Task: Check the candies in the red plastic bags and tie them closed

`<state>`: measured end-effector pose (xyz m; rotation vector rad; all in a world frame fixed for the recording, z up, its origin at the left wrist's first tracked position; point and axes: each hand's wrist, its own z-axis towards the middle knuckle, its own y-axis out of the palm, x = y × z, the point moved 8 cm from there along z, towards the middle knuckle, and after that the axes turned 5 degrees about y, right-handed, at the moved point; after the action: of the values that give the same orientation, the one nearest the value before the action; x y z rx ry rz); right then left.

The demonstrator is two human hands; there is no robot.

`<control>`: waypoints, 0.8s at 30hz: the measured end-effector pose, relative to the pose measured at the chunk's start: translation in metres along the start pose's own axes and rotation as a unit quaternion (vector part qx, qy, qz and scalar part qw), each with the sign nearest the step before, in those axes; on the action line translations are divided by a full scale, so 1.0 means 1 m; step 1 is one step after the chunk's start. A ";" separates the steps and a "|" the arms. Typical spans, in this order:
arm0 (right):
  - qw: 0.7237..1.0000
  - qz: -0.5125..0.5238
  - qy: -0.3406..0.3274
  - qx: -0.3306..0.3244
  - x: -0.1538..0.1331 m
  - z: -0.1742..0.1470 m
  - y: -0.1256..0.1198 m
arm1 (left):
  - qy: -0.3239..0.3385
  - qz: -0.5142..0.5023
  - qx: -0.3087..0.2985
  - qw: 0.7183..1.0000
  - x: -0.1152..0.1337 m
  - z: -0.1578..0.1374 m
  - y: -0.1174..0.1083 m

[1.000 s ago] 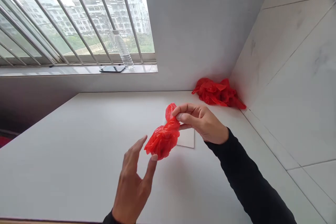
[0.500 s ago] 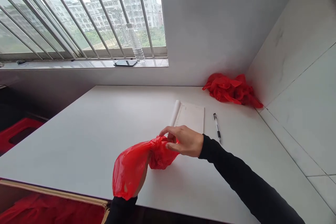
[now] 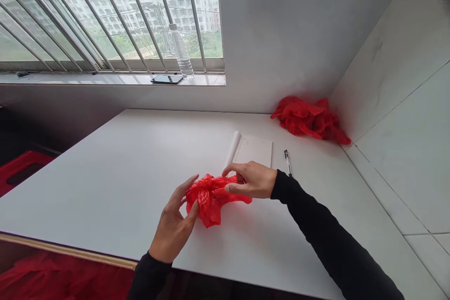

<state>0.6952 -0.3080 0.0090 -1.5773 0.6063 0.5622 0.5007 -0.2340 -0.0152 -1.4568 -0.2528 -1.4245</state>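
A crumpled red plastic bag (image 3: 211, 199) is bunched up on the white table (image 3: 105, 173), toward its front edge. My left hand (image 3: 176, 222) grips the bag's left side, thumb in front and fingers behind, partly hidden by the plastic. From the right, my right hand (image 3: 253, 180) holds the bag's other end between thumb and curled fingers. A loose flap of the bag hangs out below the right thumb. Just beyond the right hand lies an open notepad (image 3: 255, 150) with its cover rolled back. The hand covers the pad's near part.
A pen (image 3: 287, 161) lies right of the notepad. More red plastic bags (image 3: 309, 119) are heaped in the back right corner. Red bags fill a cardboard box (image 3: 70, 253) below the front left edge. A water bottle (image 3: 182, 54) and a phone (image 3: 167, 79) rest on the windowsill.
My left hand has come out of the red plastic bag that covered it and now grips the bunched bag from outside. The right hand stays at the bag's right side.
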 end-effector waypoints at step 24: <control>0.998 0.048 0.006 0.031 0.005 0.003 -0.015 | 0.090 0.137 0.075 0.984 0.019 0.001 -0.018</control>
<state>0.7096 -0.3038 0.0164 -1.5004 0.7056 0.6011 0.4934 -0.2341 0.0096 -1.1813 -0.0419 -1.2741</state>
